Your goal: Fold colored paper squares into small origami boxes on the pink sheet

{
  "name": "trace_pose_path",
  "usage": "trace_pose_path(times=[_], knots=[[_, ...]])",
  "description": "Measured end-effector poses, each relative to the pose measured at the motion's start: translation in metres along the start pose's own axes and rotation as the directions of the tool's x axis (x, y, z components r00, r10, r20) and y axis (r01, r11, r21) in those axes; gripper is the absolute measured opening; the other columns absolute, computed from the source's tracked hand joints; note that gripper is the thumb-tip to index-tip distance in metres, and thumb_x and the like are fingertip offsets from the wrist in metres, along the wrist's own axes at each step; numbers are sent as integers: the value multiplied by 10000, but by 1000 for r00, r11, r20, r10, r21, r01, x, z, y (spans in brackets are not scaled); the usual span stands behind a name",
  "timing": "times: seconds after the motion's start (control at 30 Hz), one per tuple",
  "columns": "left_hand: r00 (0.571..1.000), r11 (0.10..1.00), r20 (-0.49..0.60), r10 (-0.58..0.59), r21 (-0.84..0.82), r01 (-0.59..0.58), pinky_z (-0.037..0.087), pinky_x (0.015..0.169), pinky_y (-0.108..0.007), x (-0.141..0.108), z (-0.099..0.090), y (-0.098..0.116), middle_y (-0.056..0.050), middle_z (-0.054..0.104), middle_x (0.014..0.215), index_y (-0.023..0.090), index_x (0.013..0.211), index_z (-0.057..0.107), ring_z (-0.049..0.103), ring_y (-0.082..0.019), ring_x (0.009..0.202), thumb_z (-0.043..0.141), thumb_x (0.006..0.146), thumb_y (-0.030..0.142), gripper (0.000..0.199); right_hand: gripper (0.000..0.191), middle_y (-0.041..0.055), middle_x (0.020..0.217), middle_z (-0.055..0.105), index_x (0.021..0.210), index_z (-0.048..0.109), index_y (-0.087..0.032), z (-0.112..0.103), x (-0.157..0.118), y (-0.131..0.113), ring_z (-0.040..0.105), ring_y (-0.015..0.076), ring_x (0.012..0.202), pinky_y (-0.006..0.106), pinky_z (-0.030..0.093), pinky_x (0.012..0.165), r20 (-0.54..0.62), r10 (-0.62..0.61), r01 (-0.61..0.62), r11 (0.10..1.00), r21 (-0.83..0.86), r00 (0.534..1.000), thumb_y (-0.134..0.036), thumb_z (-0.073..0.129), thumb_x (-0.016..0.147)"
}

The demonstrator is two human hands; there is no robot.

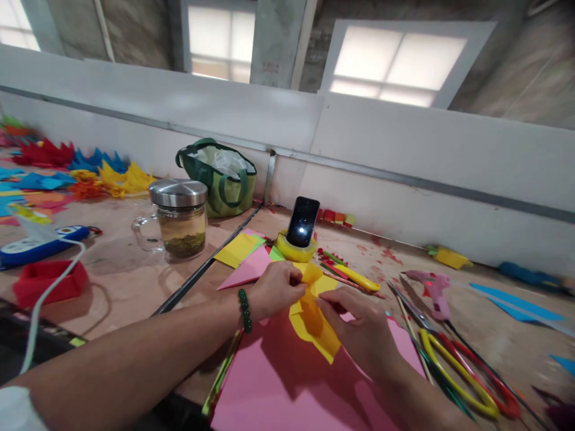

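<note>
A piece of yellow paper (313, 320), creased and partly folded, is pinched between my two hands above a large pink sheet (287, 383). My left hand (279, 288), with a green bead bracelet (245, 310) at the wrist, grips its upper left part with closed fingers. On the other side, my right hand (359, 323) has its thumb and fingers closed on the paper's right edge. Whether the yellow piece is paper or thin felt is hard to tell. Just beyond the hands, a phone (303, 220) leans upright in a yellow tape roll (295, 248).
To the right lie red-and-yellow-handled scissors (462, 365), a pink glue gun (433, 290) and a yellow utility knife (357, 278). A lidded glass mug of tea (182, 230), a green bag (229, 194) and a red tray (51, 284) stand left. Coloured paper pieces (126, 178) lie far left.
</note>
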State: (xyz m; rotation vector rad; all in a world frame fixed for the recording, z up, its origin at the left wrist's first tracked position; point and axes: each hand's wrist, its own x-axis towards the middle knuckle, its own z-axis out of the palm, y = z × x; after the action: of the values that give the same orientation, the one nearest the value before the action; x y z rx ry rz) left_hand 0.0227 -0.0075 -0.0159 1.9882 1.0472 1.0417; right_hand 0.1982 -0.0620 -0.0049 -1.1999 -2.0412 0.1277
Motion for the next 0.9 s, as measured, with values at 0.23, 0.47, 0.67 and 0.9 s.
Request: trace_pose_path(times=[0.23, 0.47, 0.67, 0.9], knots=[[995, 997, 80, 52, 57, -57, 269, 502, -207, -4, 1, 1, 44, 382, 513, 153, 496, 489, 371, -97, 548, 498, 670, 148, 174, 178, 31, 698, 664, 772, 674, -219, 0, 2, 1, 583, 152, 596, 278, 453, 554, 60, 11, -4, 994, -106, 998, -256, 528, 867], [993, 996, 100, 62, 59, -69, 294, 533, -207, -4, -1, 2, 38, 417, 544, 144, 522, 539, 412, -102, 575, 496, 681, 139, 165, 104, 25, 733, 689, 789, 670, -215, 0, 0, -2, 598, 154, 612, 267, 456, 555, 128, 98, -100, 995, 9, 987, -231, 572, 820], [989, 992, 89, 119, 38, -122, 321, 565, -210, -3, -2, 5, 33, 458, 564, 142, 543, 562, 429, -107, 597, 506, 678, 102, 152, 122, -2, 631, 642, 727, 624, -205, -3, 3, -2, 561, 135, 548, 257, 432, 533, 25, 152, -153, 988, 20, 988, -278, 601, 822], [983, 985, 72, 170, 4, -171, 377, 613, -210, -3, -3, 7, 11, 563, 625, 139, 637, 653, 493, -119, 640, 502, 708, 76, 179, 117, 9, 689, 663, 809, 656, -191, -6, 2, -7, 588, 136, 597, 244, 459, 553, 125, 154, -179, 957, 229, 980, -247, 560, 846]])
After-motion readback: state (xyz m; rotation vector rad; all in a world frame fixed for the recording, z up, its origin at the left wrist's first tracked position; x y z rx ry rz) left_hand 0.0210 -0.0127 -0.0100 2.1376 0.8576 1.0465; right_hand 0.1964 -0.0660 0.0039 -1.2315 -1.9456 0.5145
